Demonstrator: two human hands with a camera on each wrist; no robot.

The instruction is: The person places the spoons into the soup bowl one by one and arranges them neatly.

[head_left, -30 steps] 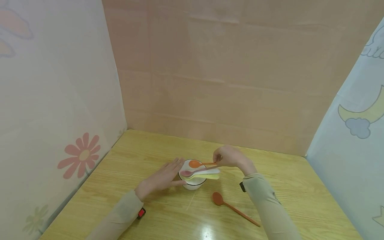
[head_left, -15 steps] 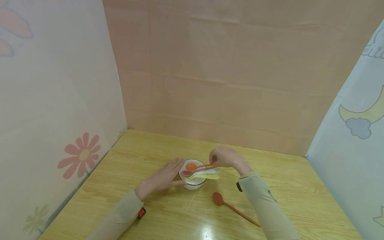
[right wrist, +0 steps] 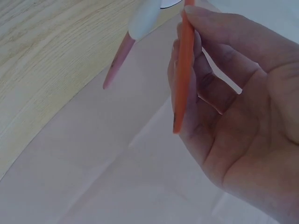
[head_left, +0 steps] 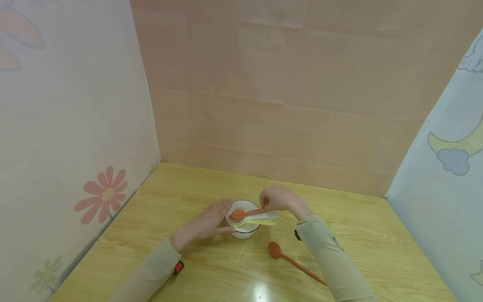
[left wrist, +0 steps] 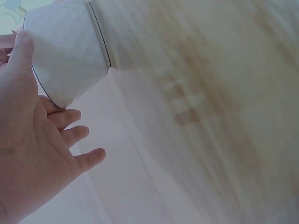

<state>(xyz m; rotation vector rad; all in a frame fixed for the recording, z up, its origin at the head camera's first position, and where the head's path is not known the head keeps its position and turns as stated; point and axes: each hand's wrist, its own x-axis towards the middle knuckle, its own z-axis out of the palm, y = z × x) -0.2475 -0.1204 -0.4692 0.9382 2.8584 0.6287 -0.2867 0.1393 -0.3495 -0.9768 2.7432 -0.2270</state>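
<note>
A white bowl (head_left: 241,235) with a dark rim stands on the table. Across it lie a white spoon (head_left: 269,215), a yellow spoon (head_left: 267,222) and a pink spoon (right wrist: 119,60), the last largely covered in the head view. My left hand (head_left: 203,222) rests against the bowl's left side, thumb and fingers extended and spread along it. Between thumb and fingers my right hand (head_left: 281,198) pinches the handle of an orange spoon (head_left: 238,214), whose head is over the bowl, on or just above the other spoons. Contact there cannot be made out.
A reddish-brown long-handled spoon (head_left: 274,250) lies on the wooden table (head_left: 211,268), in front of the bowl and beside the right forearm. A tan backdrop (head_left: 264,105) closes off the far edge, with patterned cloth panels at left and right.
My right hand has moved left and slightly nearer with the orange spoon, bringing its head from the bowl's far side to over the pink spoon. The left hand has stayed at the bowl.
</note>
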